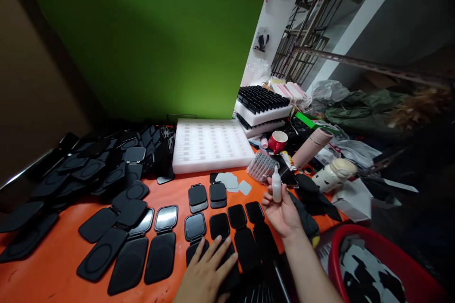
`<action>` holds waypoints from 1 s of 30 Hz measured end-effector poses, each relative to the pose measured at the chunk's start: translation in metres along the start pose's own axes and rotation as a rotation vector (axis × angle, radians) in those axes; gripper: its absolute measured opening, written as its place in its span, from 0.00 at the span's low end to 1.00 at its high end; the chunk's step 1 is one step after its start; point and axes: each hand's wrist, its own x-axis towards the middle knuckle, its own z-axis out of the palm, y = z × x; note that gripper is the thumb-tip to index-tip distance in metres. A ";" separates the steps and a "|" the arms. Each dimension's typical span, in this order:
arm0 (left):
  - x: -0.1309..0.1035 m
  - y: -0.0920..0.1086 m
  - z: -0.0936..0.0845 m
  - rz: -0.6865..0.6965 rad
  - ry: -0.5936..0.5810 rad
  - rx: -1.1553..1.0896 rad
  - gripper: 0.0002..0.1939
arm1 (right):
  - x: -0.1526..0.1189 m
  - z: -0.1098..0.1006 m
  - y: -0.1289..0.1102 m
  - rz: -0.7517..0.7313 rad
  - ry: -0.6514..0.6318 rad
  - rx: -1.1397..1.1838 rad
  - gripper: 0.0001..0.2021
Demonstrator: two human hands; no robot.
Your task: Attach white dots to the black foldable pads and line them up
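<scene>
My right hand [284,213] holds a small translucent dropper bottle [276,188] upright, its narrow nozzle pointing up. Fingers spread, my left hand [209,270] lies over black hinged flat pieces [219,226] near the front of the table and partly hides them. More of these pieces stand unfolded in a row, such as the one [245,246] between my hands. Two folded ones, including this black piece [197,196], lie just behind the row. Several pale grey rounded-square sheets [229,181] are fanned out beyond them.
A white foam tray [209,151] with slots stands at the back of the orange table [167,267]. Black pieces [88,170] are heaped at left. To the right are a red mug [277,142], a pink flask [313,147], a cream bottle [334,173] and a red basin [336,255].
</scene>
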 end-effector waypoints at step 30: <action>-0.001 -0.020 0.006 0.146 0.101 0.176 0.48 | 0.062 -0.052 0.024 -0.398 0.180 -1.330 0.17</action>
